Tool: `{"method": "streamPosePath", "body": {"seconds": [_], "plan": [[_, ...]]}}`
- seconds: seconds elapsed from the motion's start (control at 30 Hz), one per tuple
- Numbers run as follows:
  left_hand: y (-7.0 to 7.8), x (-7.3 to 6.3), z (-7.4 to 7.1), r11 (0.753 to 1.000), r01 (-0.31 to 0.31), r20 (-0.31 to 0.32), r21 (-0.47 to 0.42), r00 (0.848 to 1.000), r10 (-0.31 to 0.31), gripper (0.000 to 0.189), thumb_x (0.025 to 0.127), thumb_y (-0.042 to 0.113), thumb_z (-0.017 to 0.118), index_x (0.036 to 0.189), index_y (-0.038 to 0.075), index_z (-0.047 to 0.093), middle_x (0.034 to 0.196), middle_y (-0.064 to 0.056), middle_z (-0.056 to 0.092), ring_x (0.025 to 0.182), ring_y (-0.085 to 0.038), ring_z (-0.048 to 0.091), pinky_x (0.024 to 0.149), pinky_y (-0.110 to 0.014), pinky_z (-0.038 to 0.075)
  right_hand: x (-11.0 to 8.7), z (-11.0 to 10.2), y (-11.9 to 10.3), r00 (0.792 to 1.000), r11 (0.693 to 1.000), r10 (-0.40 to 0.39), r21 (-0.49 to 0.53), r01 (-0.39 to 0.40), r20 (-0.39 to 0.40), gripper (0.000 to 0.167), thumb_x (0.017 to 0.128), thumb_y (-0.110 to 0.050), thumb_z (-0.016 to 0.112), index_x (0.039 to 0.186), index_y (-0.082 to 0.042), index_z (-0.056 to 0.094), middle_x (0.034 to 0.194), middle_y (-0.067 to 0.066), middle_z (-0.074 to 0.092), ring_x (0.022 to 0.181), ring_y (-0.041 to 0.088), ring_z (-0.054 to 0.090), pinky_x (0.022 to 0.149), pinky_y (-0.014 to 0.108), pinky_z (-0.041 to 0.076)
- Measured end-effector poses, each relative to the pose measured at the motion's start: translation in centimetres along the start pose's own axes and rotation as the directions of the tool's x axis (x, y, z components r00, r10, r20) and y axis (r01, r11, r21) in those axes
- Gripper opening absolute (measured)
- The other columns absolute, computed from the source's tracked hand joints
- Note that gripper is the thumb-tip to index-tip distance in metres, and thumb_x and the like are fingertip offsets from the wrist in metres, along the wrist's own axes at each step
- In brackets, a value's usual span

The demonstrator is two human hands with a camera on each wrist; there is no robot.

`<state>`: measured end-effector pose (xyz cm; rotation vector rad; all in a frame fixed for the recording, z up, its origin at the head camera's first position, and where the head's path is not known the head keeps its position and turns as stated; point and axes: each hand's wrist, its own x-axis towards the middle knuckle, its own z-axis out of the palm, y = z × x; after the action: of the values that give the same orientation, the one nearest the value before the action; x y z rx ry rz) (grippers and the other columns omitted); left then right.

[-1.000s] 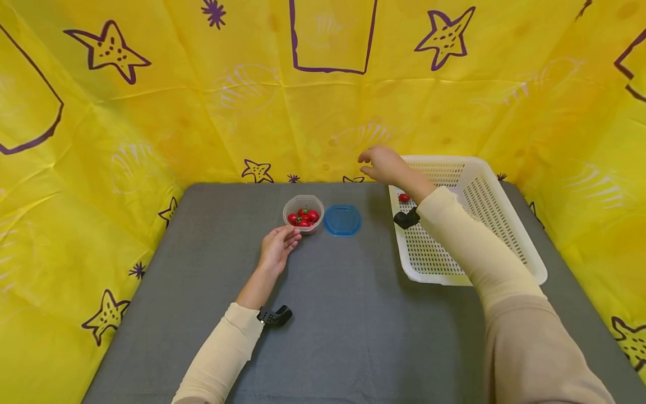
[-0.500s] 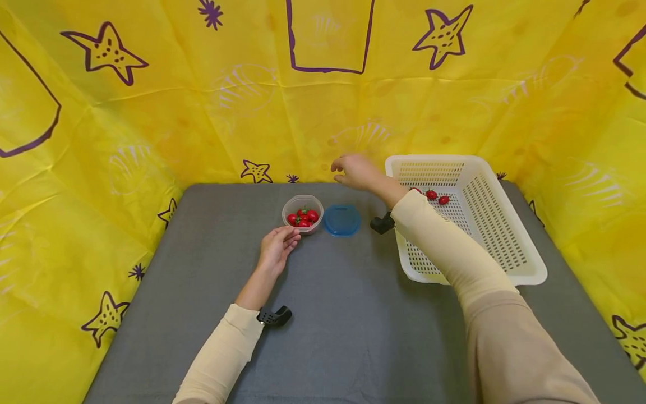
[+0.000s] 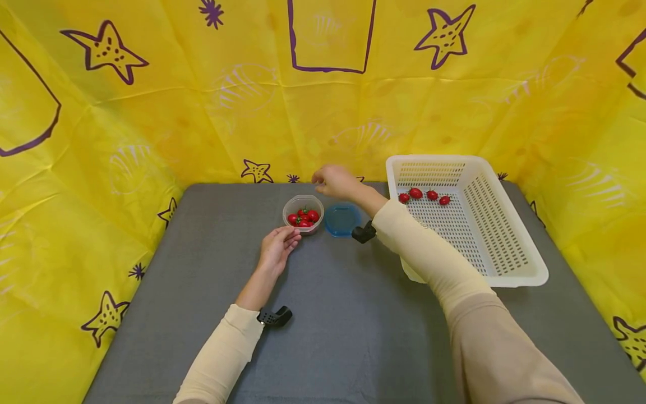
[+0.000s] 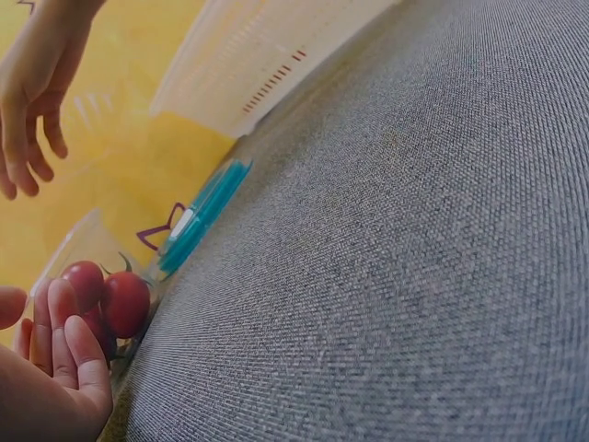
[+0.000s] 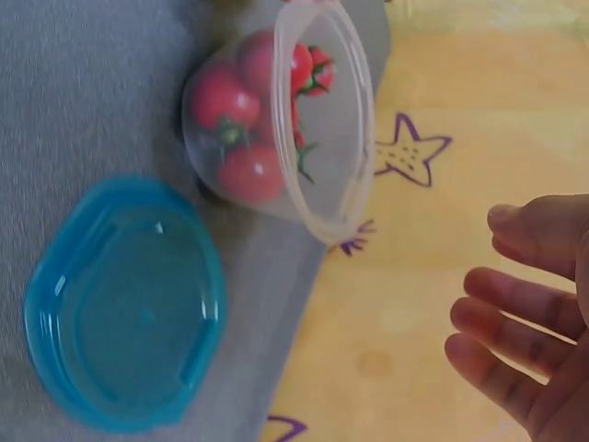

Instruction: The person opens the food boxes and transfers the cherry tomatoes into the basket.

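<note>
A small clear plastic container (image 3: 303,200) holding several cherry tomatoes (image 3: 304,218) stands on the grey table. My left hand (image 3: 277,247) rests at its near left side, fingers loosely extended along the wall in the left wrist view. Beside the container lies a blue lid (image 3: 339,219), partly behind the right forearm in the head view. My right hand (image 3: 335,182) hovers above and beyond the lid and container. In the right wrist view its fingers (image 5: 502,313) are spread and relaxed, with nothing between them. Several more tomatoes (image 3: 416,193) lie in the white basket (image 3: 504,247).
The perforated basket stands at the right of the table, its near left corner hidden by the right sleeve (image 3: 429,252). Yellow patterned cloth (image 3: 323,112) hangs behind and at both sides of the grey table (image 3: 323,325).
My right hand has moved left from the basket's far left edge to above the lid and container, uncovering the tomatoes in the basket. My left hand has stayed at the container.
</note>
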<state>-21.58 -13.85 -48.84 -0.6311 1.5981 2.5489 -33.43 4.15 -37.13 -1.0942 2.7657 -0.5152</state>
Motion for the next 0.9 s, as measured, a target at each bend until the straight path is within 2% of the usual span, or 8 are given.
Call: {"method": "streamPosePath", "body": {"seconds": [0.17, 0.37, 0.7, 0.9], "plan": [[0.0, 0.1, 0.0, 1.000, 0.000, -0.003, 0.007, 1.000, 0.000, 0.009, 0.097, 0.010, 0.056, 0.089, 0.010, 0.059, 0.072, 0.004, 0.070, 0.067, -0.008, 0.066, 0.071, -0.021, 0.052, 0.5, 1.0, -0.8, 0.999, 0.999, -0.007, 0.035, 0.005, 0.044, 0.028, 0.095, -0.017, 0.061, 0.119, -0.003, 0.066, 0.120, 0.014, 0.068, 0.113, 0.028, 0.062, 0.098, 0.038, 0.050], [0.0, 0.1, 0.0, 1.000, 0.002, -0.003, 0.003, 1.000, -0.002, 0.011, 0.097, 0.010, 0.057, 0.086, 0.011, 0.060, 0.071, 0.004, 0.070, 0.066, -0.008, 0.066, 0.069, -0.021, 0.052, 1.1, 2.2, -1.6, 0.998, 0.998, -0.037, 0.058, 0.033, 0.058, 0.027, 0.094, -0.014, 0.063, 0.117, -0.001, 0.067, 0.115, 0.015, 0.069, 0.108, 0.029, 0.064, 0.096, 0.039, 0.050], [0.1, 0.1, 0.1, 1.000, 0.006, -0.003, -0.003, 1.000, -0.006, 0.009, 0.097, 0.010, 0.056, 0.088, 0.010, 0.058, 0.071, 0.004, 0.070, 0.066, -0.008, 0.066, 0.069, -0.020, 0.052, 1.6, 4.5, -2.7, 0.993, 0.999, -0.009, 0.054, 0.002, 0.121, 0.026, 0.095, -0.019, 0.062, 0.117, -0.006, 0.068, 0.116, 0.011, 0.068, 0.108, 0.026, 0.063, 0.097, 0.037, 0.050], [0.0, 0.1, 0.0, 1.000, 0.005, 0.001, -0.004, 1.000, -0.005, 0.010, 0.097, 0.009, 0.056, 0.087, 0.010, 0.059, 0.072, 0.004, 0.070, 0.067, -0.008, 0.066, 0.069, -0.021, 0.052, 1.9, 6.0, -3.2, 0.990, 0.999, -0.017, 0.044, 0.011, 0.138, 0.023, 0.094, -0.018, 0.062, 0.113, -0.006, 0.069, 0.108, 0.009, 0.070, 0.099, 0.023, 0.064, 0.089, 0.034, 0.053]]}}
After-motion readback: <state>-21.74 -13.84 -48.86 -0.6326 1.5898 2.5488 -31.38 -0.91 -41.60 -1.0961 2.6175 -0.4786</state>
